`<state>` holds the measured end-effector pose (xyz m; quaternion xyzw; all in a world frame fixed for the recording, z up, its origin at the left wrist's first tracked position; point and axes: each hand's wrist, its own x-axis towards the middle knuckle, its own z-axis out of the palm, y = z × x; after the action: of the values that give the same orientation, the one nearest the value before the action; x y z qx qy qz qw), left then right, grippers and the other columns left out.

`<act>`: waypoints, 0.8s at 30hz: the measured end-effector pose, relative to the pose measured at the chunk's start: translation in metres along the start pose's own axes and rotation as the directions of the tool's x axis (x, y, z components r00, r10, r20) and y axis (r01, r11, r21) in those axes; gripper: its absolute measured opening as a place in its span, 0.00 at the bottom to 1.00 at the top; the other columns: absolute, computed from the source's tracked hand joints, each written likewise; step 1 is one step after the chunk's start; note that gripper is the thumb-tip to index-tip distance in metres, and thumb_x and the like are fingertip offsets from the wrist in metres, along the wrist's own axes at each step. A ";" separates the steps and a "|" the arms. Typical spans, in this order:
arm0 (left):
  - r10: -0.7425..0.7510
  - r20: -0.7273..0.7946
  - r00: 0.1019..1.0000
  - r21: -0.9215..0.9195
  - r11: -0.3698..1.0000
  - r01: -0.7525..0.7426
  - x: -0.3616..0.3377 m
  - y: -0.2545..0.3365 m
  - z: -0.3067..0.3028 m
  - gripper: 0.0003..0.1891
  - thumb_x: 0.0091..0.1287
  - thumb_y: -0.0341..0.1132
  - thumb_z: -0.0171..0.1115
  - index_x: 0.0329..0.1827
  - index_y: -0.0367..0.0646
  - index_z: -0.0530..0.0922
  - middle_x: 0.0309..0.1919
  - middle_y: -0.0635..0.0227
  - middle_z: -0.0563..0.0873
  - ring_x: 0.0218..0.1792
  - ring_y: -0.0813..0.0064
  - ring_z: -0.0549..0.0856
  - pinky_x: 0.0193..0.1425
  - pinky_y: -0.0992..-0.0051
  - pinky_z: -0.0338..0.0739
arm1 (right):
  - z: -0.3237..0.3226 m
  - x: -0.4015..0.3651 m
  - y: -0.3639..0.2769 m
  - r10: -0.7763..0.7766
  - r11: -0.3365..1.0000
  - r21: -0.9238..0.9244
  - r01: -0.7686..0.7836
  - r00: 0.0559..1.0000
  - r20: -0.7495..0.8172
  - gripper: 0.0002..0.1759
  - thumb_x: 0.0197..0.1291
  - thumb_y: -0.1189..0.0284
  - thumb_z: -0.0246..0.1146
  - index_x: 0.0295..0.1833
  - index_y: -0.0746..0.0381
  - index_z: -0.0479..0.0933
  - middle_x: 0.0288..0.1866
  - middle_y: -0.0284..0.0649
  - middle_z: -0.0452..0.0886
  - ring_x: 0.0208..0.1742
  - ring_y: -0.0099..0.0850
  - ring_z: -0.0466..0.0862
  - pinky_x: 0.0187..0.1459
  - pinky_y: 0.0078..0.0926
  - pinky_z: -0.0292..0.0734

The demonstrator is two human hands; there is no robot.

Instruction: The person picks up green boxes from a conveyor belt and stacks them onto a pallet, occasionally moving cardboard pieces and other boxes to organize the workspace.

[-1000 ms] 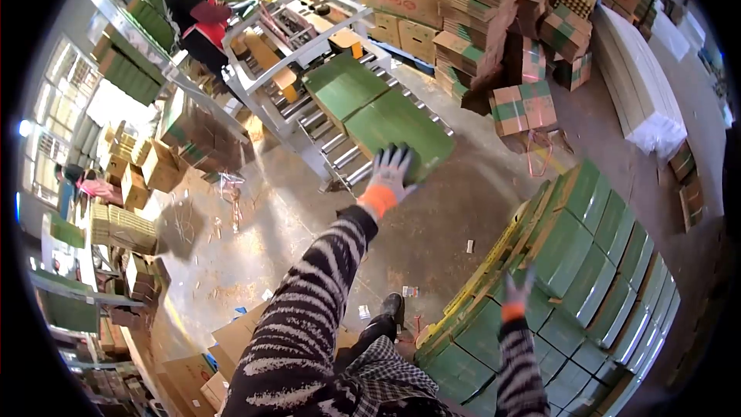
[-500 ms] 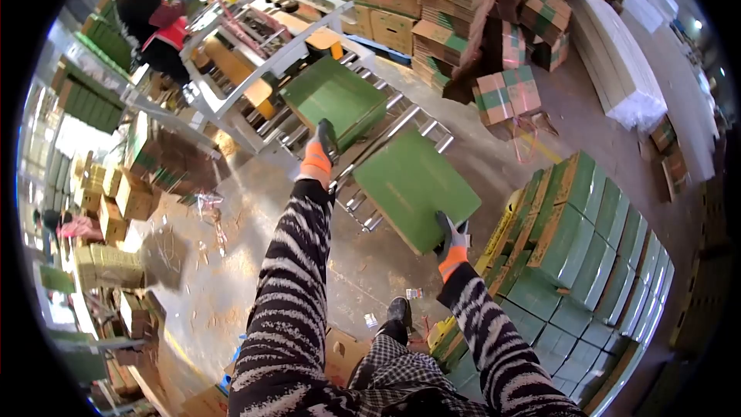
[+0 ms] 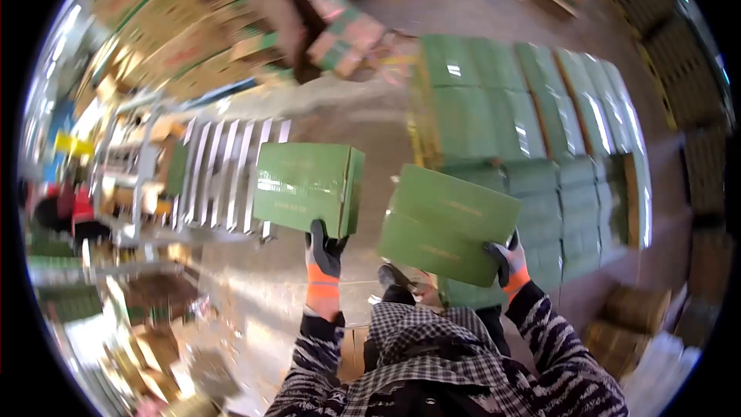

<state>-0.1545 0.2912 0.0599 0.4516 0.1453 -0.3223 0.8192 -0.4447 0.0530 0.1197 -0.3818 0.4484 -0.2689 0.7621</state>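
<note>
Both my hands wear grey gloves with orange cuffs. My left hand (image 3: 324,253) grips the lower edge of a green carton (image 3: 301,185), its fingers up against the near side. That carton overlaps the end of the roller conveyor in this view. My right hand (image 3: 505,262) is closed on the lower right corner of a second green carton (image 3: 451,220), which is tilted and overlaps the near side of a stack of green cartons (image 3: 494,127). A gap of floor shows between the two cartons.
The roller conveyor (image 3: 231,174) lies at left, with a person (image 3: 65,208) beyond it. Flattened cardboard (image 3: 177,38) and a taped carton bundle (image 3: 346,40) are at the back. Brown cartons (image 3: 637,309) stand at right, more boxes (image 3: 158,347) at lower left.
My view has swung right toward the stack. Both green cartons have moved with my hands, away from the conveyor and closer to the stack, and they now stand farther apart.
</note>
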 end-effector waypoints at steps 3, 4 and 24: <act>-0.157 0.176 0.972 0.038 0.988 0.153 -0.041 -0.080 0.075 0.27 0.66 0.44 0.60 0.67 0.54 0.63 0.57 0.68 0.76 0.54 0.68 0.79 0.53 0.63 0.79 | -0.084 -0.021 -0.026 -0.010 0.996 -0.092 -0.004 0.989 -0.149 0.41 0.47 0.82 0.69 0.67 0.66 0.59 0.54 0.43 0.76 0.47 0.31 0.81 0.43 0.28 0.81; -0.168 0.219 0.961 0.144 0.980 0.138 -0.052 -0.108 0.096 0.27 0.67 0.46 0.59 0.67 0.52 0.64 0.57 0.66 0.76 0.54 0.67 0.79 0.55 0.65 0.78 | -0.111 -0.030 -0.033 -0.037 0.994 -0.106 0.011 0.968 -0.246 0.43 0.46 0.82 0.71 0.68 0.67 0.58 0.55 0.44 0.76 0.48 0.32 0.80 0.44 0.29 0.81; -0.685 0.265 0.679 0.767 0.576 0.282 -0.183 -0.719 0.511 0.42 0.52 0.35 0.73 0.69 0.53 0.56 0.39 0.66 0.79 0.33 0.73 0.80 0.35 0.69 0.80 | -0.709 -0.028 -0.077 -0.105 0.789 0.304 0.533 0.606 -0.789 0.31 0.56 0.73 0.63 0.66 0.57 0.63 0.56 0.37 0.74 0.53 0.32 0.75 0.52 0.31 0.74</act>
<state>-0.7932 -0.3389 -0.0269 0.5436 -0.0933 -0.6853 0.4756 -1.0933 -0.2112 -0.0206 -0.0994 0.5482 -0.6453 0.5227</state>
